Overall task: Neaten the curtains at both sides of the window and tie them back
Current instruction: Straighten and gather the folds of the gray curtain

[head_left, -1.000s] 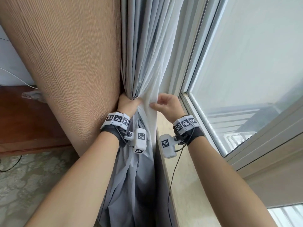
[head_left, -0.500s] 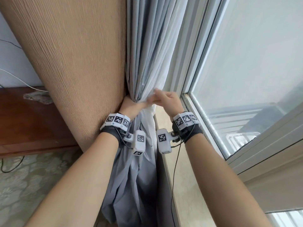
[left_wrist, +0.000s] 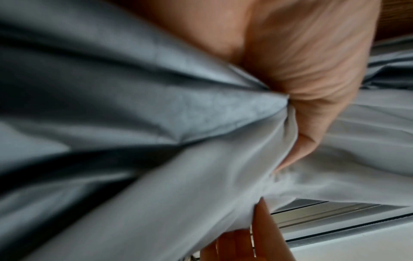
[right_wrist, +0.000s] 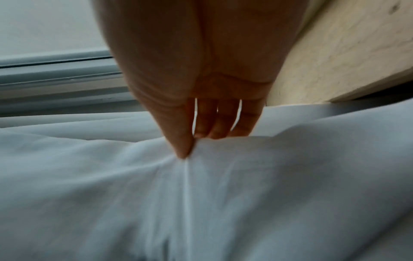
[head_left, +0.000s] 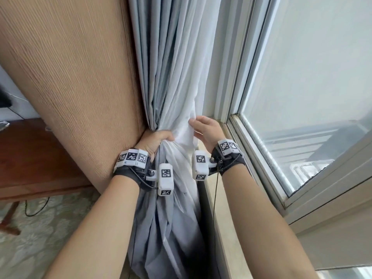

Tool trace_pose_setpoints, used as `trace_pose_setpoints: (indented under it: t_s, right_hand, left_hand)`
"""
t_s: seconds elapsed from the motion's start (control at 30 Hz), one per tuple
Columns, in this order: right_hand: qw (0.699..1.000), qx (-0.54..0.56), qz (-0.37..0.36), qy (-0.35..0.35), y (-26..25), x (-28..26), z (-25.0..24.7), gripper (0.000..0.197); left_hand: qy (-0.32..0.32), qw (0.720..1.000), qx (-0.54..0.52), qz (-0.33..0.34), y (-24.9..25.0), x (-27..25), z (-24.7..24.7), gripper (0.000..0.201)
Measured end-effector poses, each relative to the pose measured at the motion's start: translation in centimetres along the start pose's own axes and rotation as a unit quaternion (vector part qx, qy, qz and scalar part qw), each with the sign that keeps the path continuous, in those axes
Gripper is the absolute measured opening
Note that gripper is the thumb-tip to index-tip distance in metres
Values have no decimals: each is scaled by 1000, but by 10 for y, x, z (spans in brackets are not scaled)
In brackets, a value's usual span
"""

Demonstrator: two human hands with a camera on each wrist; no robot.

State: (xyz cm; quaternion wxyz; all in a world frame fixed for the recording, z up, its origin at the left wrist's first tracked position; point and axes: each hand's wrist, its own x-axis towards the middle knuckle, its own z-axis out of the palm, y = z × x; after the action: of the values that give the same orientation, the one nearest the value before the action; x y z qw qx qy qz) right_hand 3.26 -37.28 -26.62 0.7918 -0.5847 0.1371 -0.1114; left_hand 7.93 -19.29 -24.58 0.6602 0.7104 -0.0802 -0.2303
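A grey curtain (head_left: 155,63) and a white sheer (head_left: 187,81) hang bunched together at the window's left side, beside a tan ribbed wall panel (head_left: 70,81). My left hand (head_left: 156,140) grips the gathered folds at waist height, fingers curled round the bundle (left_wrist: 223,106). My right hand (head_left: 203,127) pinches the sheer's outer edge (right_wrist: 190,159) between thumb and fingers, just right of the left hand. Below the grip the fabric (head_left: 167,228) hangs loose and crumpled. No tie-back is visible.
The window pane (head_left: 302,87) and its pale frame (head_left: 259,164) fill the right side. A beige stone sill (head_left: 227,238) runs along below it. A dark wooden desk (head_left: 30,158) stands at the left above patterned carpet (head_left: 40,238) with a black cable.
My right hand has drawn away from the left and now holds the sheer's edge a little to the right. The left hand keeps its grip on the bundle.
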Motion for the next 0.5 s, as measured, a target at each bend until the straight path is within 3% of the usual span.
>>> trace_pose_setpoints:
  t_s: [0.07, 0.17, 0.23, 0.33, 0.5]
  right_hand:
    - [998, -14, -36, 54, 1, -3, -10, 8]
    - [991, -54, -91, 84, 3, -19, -19, 8]
    - [986, -97, -119, 59, 5, -32, -20, 11]
    - [982, -134, -131, -11, 3, -49, -12, 18]
    - [978, -135, -127, -93, -5, -61, 2, 18]
  left_hand:
    - [52, 998, -28, 28, 2, -4, 5, 10]
    - [142, 986, -22, 87, -2, -1, 14, 26]
    - [153, 983, -23, 101, -4, -2, 20, 41]
    - [124, 986, 16, 112, -6, -9, 29, 37]
    - [-31, 990, 52, 126, -11, -26, 34, 53]
